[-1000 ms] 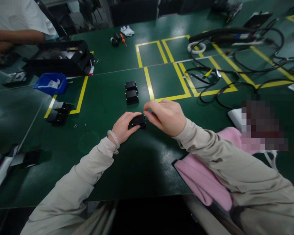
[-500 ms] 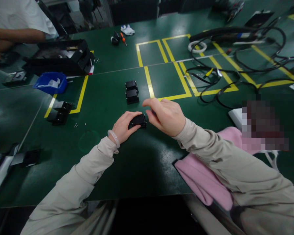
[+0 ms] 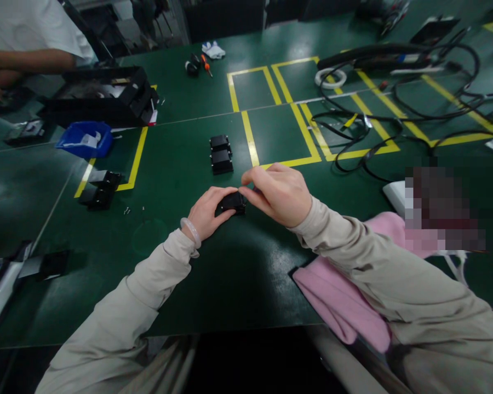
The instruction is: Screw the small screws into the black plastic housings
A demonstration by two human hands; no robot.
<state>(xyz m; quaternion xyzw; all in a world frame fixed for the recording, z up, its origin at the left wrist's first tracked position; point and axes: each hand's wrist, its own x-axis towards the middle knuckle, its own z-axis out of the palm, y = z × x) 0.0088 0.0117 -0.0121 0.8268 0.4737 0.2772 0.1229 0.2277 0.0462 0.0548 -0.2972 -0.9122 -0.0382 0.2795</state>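
Observation:
A small black box-shaped part (image 3: pixel 235 202) rests on the green table, and my left hand (image 3: pixel 207 213) grips it between thumb and fingers from the left. My right hand (image 3: pixel 277 194) is at the part's right end, thumb and index finger pinched together over its far right corner. Whatever lies between those fingertips is too small to make out. Beyond my hands stand two similar black parts (image 3: pixel 221 154) side by side. Several tiny screws (image 3: pixel 127 210) lie loose to the left of my left hand.
More black parts (image 3: pixel 99 190) sit to the left, near a blue bin (image 3: pixel 85 139) and a black tray (image 3: pixel 98 98). A person's arm (image 3: pixel 28 58) is at the far left. Black cables (image 3: pixel 378 117) sprawl at right; pink cloth (image 3: pixel 340 301) lies by my right forearm.
My right hand's thumb and index finger have come together and moved slightly onto the corner of the black part. My left hand keeps its hold in the same place.

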